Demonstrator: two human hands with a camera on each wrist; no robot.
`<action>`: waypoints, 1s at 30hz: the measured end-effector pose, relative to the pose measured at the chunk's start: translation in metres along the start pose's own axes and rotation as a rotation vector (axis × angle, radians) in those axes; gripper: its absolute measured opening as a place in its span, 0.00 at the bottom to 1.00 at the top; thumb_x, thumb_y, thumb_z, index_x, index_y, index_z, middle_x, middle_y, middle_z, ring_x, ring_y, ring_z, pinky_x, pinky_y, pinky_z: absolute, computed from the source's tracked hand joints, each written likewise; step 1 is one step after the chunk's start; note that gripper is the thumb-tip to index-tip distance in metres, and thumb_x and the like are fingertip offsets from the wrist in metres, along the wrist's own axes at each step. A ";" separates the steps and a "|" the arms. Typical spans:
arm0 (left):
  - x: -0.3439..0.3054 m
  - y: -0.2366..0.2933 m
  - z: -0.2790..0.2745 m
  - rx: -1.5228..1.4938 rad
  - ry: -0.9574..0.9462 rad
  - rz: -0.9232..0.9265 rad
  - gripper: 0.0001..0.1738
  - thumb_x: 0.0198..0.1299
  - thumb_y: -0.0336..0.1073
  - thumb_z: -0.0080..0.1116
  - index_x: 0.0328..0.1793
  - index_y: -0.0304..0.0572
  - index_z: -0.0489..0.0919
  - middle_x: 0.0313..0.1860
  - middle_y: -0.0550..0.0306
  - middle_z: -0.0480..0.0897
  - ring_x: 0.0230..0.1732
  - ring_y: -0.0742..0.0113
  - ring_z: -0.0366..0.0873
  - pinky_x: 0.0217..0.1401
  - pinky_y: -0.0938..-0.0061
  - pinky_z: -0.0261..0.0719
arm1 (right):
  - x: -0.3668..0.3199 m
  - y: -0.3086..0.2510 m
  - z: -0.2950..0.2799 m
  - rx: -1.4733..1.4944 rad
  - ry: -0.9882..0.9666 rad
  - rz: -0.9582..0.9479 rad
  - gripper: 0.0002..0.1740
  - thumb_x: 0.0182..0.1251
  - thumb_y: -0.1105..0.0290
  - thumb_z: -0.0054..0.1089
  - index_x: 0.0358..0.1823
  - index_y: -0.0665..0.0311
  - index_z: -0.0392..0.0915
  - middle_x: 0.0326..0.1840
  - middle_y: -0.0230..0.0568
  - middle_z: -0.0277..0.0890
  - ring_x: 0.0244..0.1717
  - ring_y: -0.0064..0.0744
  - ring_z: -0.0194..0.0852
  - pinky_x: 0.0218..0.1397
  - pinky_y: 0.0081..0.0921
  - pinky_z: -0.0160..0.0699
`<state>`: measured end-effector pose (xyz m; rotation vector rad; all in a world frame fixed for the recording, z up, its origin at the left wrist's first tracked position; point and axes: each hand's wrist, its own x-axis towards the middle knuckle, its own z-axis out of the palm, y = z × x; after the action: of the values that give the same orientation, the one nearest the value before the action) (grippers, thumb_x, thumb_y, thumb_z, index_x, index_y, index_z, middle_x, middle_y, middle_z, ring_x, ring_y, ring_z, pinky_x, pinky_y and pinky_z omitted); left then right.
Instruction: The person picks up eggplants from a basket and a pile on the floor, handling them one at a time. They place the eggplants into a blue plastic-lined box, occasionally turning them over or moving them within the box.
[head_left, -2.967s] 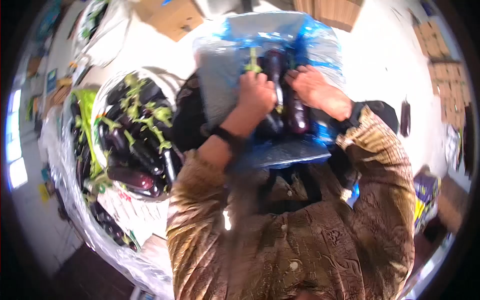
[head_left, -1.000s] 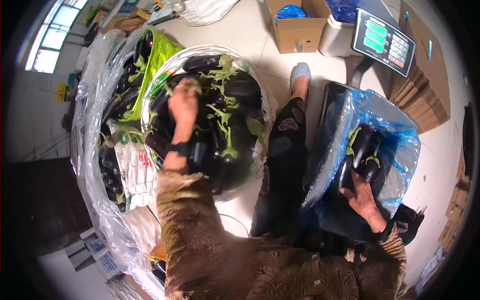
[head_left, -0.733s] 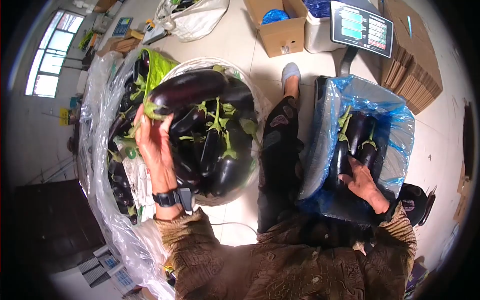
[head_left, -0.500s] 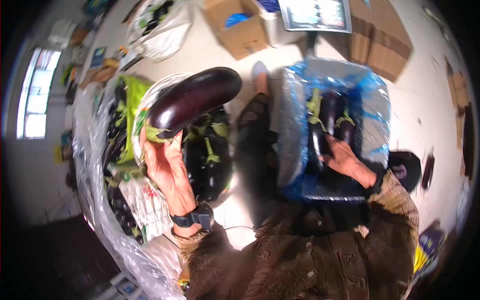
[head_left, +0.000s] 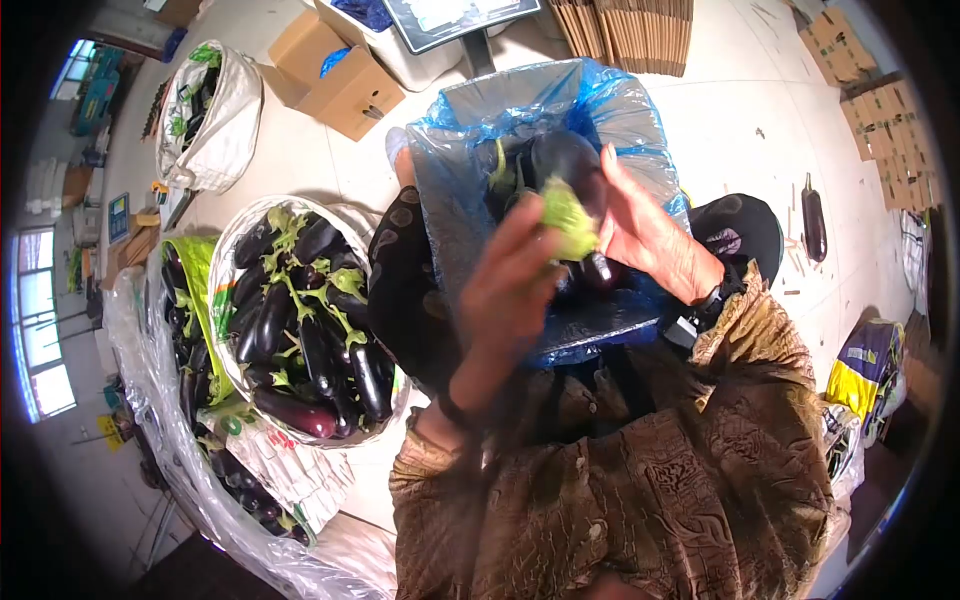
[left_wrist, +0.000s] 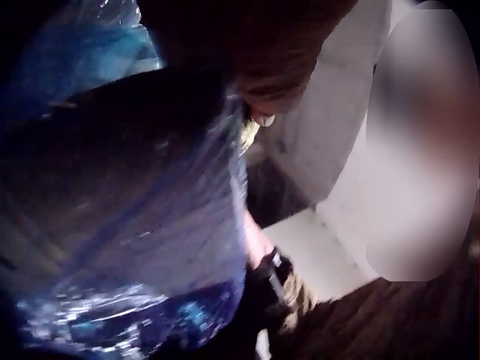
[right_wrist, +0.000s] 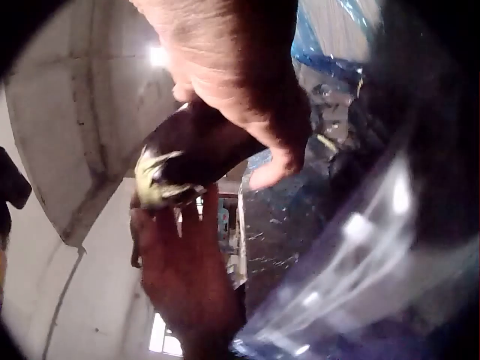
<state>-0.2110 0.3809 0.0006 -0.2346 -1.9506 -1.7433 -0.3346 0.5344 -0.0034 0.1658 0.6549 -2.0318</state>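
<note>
Both hands hold one large dark eggplant (head_left: 568, 165) above a blue-lined box (head_left: 450, 210), its green cap toward the person's body. My left hand (head_left: 510, 285), blurred by motion, grips the cap end. From the other side my right hand (head_left: 650, 230) holds the body, its thumb pointing up along it. In the right wrist view the right hand (right_wrist: 232, 67) wraps over the eggplant (right_wrist: 196, 142), and the left hand's fingers (right_wrist: 196, 221) meet its cap from below. More eggplants lie in the box, partly hidden. The left wrist view is dark, mostly filled by the plastic liner (left_wrist: 135, 217).
A white-lined basket (head_left: 225, 225) full of eggplants stands on the left, beside clear plastic sheeting (head_left: 170, 440). Behind the box are a scale display (head_left: 455, 15), an open carton (head_left: 335, 80) and folded cardboard (head_left: 640, 35). A single eggplant (head_left: 813, 220) lies on the floor at right.
The left hand took an eggplant from the basket and carried it right to the box. The right hand left the eggplants inside and now holds this one too. The head view has turned right.
</note>
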 end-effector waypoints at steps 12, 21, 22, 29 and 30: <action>0.012 -0.053 -0.012 0.689 -0.510 -0.094 0.30 0.54 0.32 0.64 0.65 0.39 0.73 0.63 0.40 0.74 0.61 0.40 0.74 0.66 0.57 0.72 | -0.003 -0.035 -0.023 -0.390 0.304 -0.029 0.23 0.66 0.61 0.65 0.55 0.69 0.75 0.46 0.44 0.82 0.41 0.33 0.84 0.45 0.30 0.86; 0.019 -0.118 0.004 0.885 -0.599 -0.630 0.44 0.54 0.44 0.70 0.67 0.26 0.58 0.53 0.26 0.75 0.49 0.28 0.79 0.57 0.50 0.77 | -0.001 -0.033 -0.011 -0.654 0.312 0.025 0.31 0.61 0.61 0.69 0.62 0.69 0.71 0.48 0.39 0.79 0.43 0.26 0.81 0.44 0.23 0.84; 0.028 -0.123 0.006 0.885 -0.596 -0.628 0.44 0.54 0.44 0.70 0.67 0.26 0.58 0.53 0.26 0.75 0.49 0.28 0.79 0.57 0.50 0.77 | 0.003 -0.034 -0.012 -0.703 0.229 -0.029 0.33 0.61 0.60 0.70 0.63 0.70 0.70 0.50 0.40 0.78 0.44 0.26 0.80 0.44 0.23 0.84; 0.028 -0.124 0.011 0.884 -0.499 -0.745 0.45 0.48 0.50 0.71 0.68 0.41 0.62 0.54 0.24 0.74 0.55 0.29 0.76 0.58 0.48 0.76 | 0.019 -0.037 -0.033 -0.821 0.285 0.014 0.40 0.53 0.53 0.75 0.61 0.69 0.70 0.49 0.42 0.77 0.46 0.27 0.78 0.44 0.26 0.81; 0.029 -0.115 0.008 0.923 -0.506 -0.649 0.45 0.47 0.53 0.69 0.70 0.46 0.63 0.52 0.26 0.76 0.54 0.32 0.77 0.57 0.46 0.76 | 0.016 -0.036 -0.035 -0.801 0.196 0.001 0.41 0.51 0.52 0.75 0.61 0.68 0.69 0.48 0.42 0.77 0.46 0.28 0.78 0.44 0.26 0.81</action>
<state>-0.2898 0.3641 -0.0870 0.3619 -3.2363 -0.9177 -0.3785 0.5544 -0.0248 -0.1114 1.5280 -1.6181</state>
